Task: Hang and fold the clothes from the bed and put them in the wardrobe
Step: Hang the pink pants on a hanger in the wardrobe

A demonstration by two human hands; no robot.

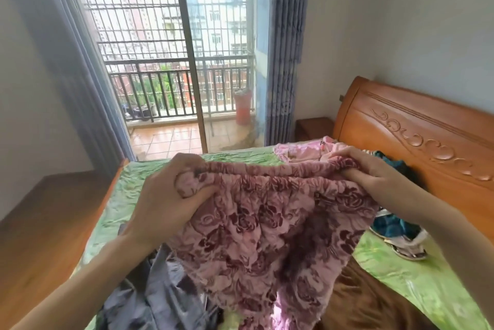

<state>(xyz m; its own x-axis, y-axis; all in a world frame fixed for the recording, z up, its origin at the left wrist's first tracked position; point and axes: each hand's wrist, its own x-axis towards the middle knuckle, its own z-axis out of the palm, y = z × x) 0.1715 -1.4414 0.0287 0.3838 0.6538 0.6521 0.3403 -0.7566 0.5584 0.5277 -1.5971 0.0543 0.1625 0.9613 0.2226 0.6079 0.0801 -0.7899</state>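
A pink garment with dark rose pattern [267,228] hangs in the air over the bed [125,190], held up by its gathered elastic top edge. My left hand [171,190] grips the left end of that edge. My right hand [374,172] grips the right end. The cloth drapes down between my arms. More clothes lie on the green bedspread: a grey garment [149,295] below left, a brown one [355,300] below right, a teal and white one [395,230] at the right, and a pale pink one [304,150] beyond the held cloth.
A carved wooden headboard [417,140] stands at the right, with a bedside table [314,128] behind it. A glass balcony door [192,67] with blue curtains [283,57] faces me. Wooden floor [45,222] runs along the bed's left side.
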